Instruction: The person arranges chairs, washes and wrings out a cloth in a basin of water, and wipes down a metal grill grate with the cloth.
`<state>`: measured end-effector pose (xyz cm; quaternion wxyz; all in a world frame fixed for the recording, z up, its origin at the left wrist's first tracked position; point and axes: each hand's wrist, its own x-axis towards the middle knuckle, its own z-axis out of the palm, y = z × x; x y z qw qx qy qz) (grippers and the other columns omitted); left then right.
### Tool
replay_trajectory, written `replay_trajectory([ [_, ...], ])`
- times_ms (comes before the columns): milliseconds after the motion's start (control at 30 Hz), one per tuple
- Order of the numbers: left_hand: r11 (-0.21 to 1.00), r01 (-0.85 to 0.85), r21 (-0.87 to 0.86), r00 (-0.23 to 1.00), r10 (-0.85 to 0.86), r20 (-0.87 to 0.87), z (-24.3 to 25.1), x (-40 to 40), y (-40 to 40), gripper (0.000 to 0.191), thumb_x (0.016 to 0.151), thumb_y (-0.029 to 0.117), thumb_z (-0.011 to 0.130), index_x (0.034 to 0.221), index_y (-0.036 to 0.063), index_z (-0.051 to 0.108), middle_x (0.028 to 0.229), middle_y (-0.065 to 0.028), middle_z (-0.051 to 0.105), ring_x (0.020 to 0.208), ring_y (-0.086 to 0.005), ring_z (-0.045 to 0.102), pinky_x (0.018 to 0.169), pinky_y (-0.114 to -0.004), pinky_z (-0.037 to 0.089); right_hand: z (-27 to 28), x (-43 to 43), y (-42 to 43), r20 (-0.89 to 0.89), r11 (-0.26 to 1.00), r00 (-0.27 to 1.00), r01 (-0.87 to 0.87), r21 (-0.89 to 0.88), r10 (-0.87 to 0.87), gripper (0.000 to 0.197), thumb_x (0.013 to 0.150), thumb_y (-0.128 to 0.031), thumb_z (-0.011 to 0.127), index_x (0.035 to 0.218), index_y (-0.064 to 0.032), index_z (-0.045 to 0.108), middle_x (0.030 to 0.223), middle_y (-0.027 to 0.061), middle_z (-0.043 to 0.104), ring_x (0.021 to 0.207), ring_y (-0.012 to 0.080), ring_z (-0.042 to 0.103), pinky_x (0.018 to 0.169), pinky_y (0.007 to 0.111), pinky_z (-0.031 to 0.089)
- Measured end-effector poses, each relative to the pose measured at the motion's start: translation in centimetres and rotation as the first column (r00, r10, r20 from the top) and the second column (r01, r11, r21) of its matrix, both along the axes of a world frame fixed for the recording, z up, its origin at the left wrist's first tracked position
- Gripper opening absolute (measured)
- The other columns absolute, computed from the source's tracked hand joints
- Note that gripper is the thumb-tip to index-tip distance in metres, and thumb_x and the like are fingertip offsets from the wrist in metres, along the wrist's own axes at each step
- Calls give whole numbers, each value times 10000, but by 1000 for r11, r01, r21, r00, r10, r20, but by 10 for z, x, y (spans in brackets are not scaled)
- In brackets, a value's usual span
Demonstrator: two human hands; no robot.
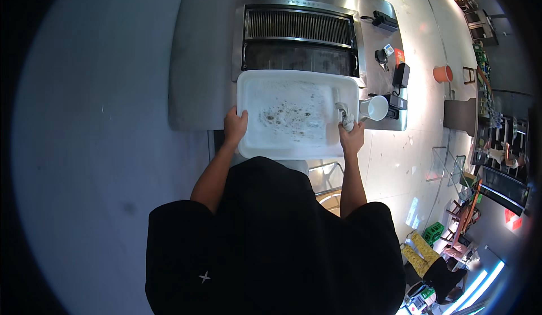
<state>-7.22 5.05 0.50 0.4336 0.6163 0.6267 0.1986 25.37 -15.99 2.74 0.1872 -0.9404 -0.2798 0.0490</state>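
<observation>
A white rectangular plastic tub [292,143] spans the space before my torso, overlapping the front of a steel table. Shallow liquid with foam and dark specks [292,113] lies across its floor. My left hand [235,124] grips the tub's left rim, thumb over the edge. At the right rim, my right hand [352,138] holds the tub with a twisted greyish-white cloth [346,116] under its fingers; the cloth hangs inside the wall. Just right of the tub is a white plastic cup [375,107], its mouth facing me.
The steel table [203,60] holds a built-in grill [298,27] with a slatted grate. Black power adapters [401,75] and keys [381,59] lie on its right side. A stool [328,173] stands below the table edge. People sit at the far right, near an orange bucket [443,74].
</observation>
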Motion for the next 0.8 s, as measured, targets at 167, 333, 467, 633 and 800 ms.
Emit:
replay_trajectory([
  [167, 1000, -3, -31, 997, 1, -81, -14, -6, 0, 332, 886, 246, 604, 1069, -23, 669, 992, -244, 703, 940, -421, 671, 830, -472, 511, 4, -1, 1, -31, 1000, 999, -18, -21, 17, 461, 716, -402, 746, 1044, -82, 705, 1081, 127, 580, 957, 345, 634, 799, 469, 523],
  [333, 999, -4, -37, 999, 2, -52, -2, -5, 0, 332, 882, 250, 597, 1064, -16, 674, 983, -248, 702, 940, -424, 671, 826, -471, 511, 14, -3, 2, -74, 998, 997, -10, -69, 5, 470, 709, -395, 745, 1071, -96, 711, 1122, 132, 583, 996, 347, 632, 837, 463, 524],
  [467, 1000, -25, 4, 996, 26, -87, -5, -6, 0, 350, 871, 271, 603, 1041, -24, 683, 981, -249, 703, 938, -423, 671, 824, -467, 511, 17, -2, 4, -90, 999, 996, -7, -50, 3, 503, 703, -410, 739, 1092, -94, 710, 1136, 138, 577, 1011, 345, 631, 845, 457, 522],
  [633, 998, -37, 56, 997, 41, -72, -4, -5, -2, 363, 865, 281, 592, 1036, -25, 686, 971, -248, 704, 931, -426, 670, 822, -467, 511, 17, -1, 2, -110, 998, 994, -12, -59, 6, 499, 727, -442, 724, 1086, -96, 707, 1118, 157, 584, 979, 370, 631, 834, 464, 510],
  [800, 999, -27, 34, 996, 29, -83, -8, -8, 0, 368, 861, 275, 582, 1044, -28, 684, 964, -247, 704, 917, -421, 672, 817, -463, 510, 16, 1, 2, -138, 998, 990, -27, -64, 18, 518, 697, -408, 744, 1109, -95, 705, 1118, 142, 574, 1005, 344, 626, 827, 453, 517],
])
